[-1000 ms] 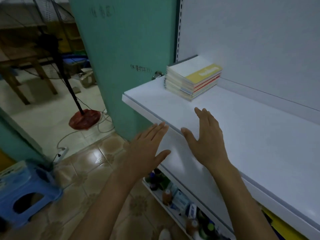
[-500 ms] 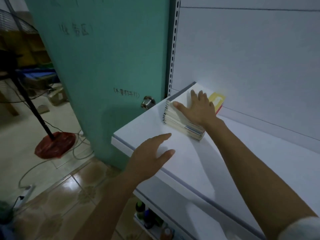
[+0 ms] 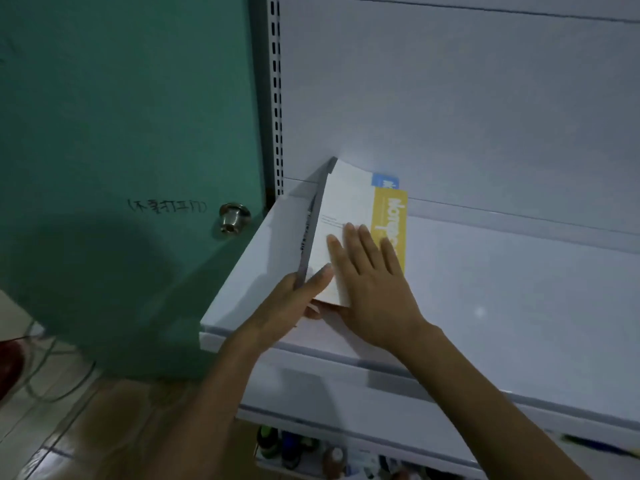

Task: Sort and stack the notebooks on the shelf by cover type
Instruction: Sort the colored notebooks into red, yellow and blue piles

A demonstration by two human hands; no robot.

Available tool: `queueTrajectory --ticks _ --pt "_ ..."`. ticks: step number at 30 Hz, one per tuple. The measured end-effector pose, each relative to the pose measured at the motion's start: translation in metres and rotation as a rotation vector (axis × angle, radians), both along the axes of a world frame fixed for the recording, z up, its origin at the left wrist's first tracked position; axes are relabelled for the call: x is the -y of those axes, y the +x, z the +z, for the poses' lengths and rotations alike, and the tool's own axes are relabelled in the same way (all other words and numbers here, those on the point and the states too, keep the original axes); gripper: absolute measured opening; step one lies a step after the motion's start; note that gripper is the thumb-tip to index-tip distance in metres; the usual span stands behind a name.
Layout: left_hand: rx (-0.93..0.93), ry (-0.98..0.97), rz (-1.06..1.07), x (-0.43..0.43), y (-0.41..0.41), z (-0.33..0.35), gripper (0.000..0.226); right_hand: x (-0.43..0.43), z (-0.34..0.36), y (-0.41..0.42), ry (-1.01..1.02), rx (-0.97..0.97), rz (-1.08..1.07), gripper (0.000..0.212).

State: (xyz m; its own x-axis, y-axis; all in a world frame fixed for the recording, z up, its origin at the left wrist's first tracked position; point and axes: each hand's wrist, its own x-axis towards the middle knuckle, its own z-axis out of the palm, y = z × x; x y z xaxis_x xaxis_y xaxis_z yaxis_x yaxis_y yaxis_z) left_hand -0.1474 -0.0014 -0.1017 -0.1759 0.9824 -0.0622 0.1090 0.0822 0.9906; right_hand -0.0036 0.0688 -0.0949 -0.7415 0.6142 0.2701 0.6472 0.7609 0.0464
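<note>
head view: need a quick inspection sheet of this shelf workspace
surface: white shelf, carries the stack near its left end
job's things: notebook stack, yellow-banded cover on top, blue-banded notebook showing beneath at the back
clutter: small bottles on the lower shelf
grippers: left hand grips the stack's near corner; right hand lies flat on the top cover
cables: cable looped on the floor, lower left
surroundings: green door with knob, slotted upright, white back panel
</note>
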Motion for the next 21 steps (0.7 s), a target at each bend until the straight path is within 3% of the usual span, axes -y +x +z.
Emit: queueTrajectory --ticks 3,10,15,17,19,21 --pt "0.007 0.021 -0.014 0.001 -0.003 -0.011 0.015 0.014 -0.002 0.006 -0.051 0.011 -0.035 0.096" --pt "-0.079 0.097 -0.092 0.008 -0.006 -0.024 0.010 0.051 -0.003 0.030 -0.332 -0.202 -0.091 0.105" --pt "-0.106 0.192 -0.108 0.011 -0.008 -0.026 0.022 0.068 -0.016 0.037 -0.166 -1.059 -0.455 0.061" --pt "-0.010 0.238 -0.023 0.013 -0.009 -0.025 0.030 0.065 -0.018 0.034 -0.239 -1.268 -0.523 0.048" --pt "0.114 0.289 0.095 0.012 -0.013 -0.023 0.031 0.055 -0.015 0.029 -0.268 -1.245 -0.525 0.040" --pt "0.190 0.306 0.183 0.011 -0.017 -0.022 0.029 0.039 -0.006 0.023 -0.210 -1.081 -0.490 0.043"
